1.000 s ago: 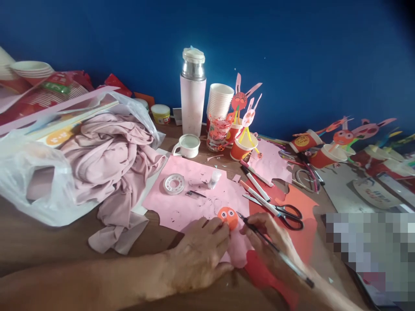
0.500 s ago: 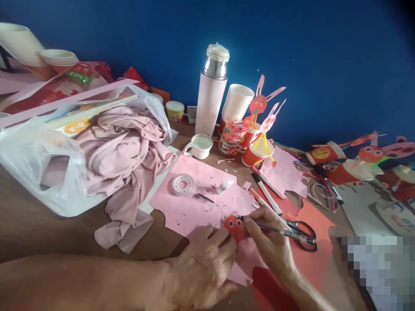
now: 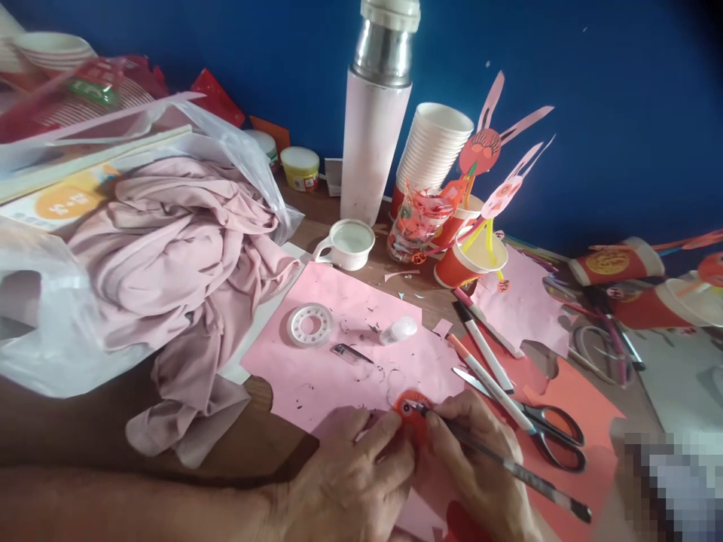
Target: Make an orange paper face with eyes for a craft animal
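My left hand [image 3: 347, 482] lies on the pink paper sheet [image 3: 339, 354], its fingertips pressing down a small round orange paper face [image 3: 407, 410]. My right hand [image 3: 477, 467] is closed round a dark pen [image 3: 502, 461], whose tip touches the face's eye. Black-handled scissors [image 3: 550, 433] lie just right of my right hand on orange paper [image 3: 587, 421]. Two white marker pens [image 3: 486, 354] lie beside them.
A tape roll [image 3: 309, 325], a small clip [image 3: 346, 351] and a white cap [image 3: 398, 330] lie on the pink sheet. Behind stand a thermos [image 3: 377, 113], a white mug [image 3: 347, 245], stacked paper cups [image 3: 432, 150] and cup rabbits [image 3: 471, 260]. A plastic bag [image 3: 50, 331] with pink cloth [image 3: 169, 256] fills the left.
The view has moved closer and down toward the table. My right hand has turned the pen and brought its tip onto the orange face; my left hand keeps pressing the face down.
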Demonstrator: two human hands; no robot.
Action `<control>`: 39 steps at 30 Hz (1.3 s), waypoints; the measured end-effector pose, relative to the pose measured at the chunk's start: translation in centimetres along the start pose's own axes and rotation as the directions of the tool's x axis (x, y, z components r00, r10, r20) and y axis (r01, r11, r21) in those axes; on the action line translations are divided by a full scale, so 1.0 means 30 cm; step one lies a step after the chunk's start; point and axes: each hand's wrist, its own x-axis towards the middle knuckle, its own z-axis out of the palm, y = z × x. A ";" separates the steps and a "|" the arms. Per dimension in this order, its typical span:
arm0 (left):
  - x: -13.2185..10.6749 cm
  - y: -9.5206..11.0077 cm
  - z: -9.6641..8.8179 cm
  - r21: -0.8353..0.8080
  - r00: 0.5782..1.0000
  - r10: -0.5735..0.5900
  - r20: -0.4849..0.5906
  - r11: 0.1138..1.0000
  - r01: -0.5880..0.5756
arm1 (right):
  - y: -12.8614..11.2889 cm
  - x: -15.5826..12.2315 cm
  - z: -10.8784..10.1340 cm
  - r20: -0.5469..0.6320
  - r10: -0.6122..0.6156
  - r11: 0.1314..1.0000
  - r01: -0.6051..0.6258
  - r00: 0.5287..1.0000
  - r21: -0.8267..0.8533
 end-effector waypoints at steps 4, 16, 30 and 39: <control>0.008 -0.012 -0.005 -0.009 0.997 0.062 0.039 0.998 -0.061 | 0.005 0.004 0.005 -0.015 -0.092 0.995 0.092 0.996 -0.050; 0.014 -0.005 -0.047 -0.015 0.994 0.030 0.108 0.999 -0.029 | -0.017 0.007 0.014 -0.066 -0.060 0.997 0.057 0.996 -0.051; 0.009 -0.007 -0.035 0.003 0.994 0.056 0.090 0.998 -0.056 | -0.018 0.002 0.010 -0.034 -0.041 0.998 0.039 0.999 -0.043; 0.015 -0.010 -0.035 0.011 0.995 0.070 0.073 0.997 -0.071 | 0.013 0.005 -0.003 0.073 -0.144 0.989 0.146 0.987 -0.024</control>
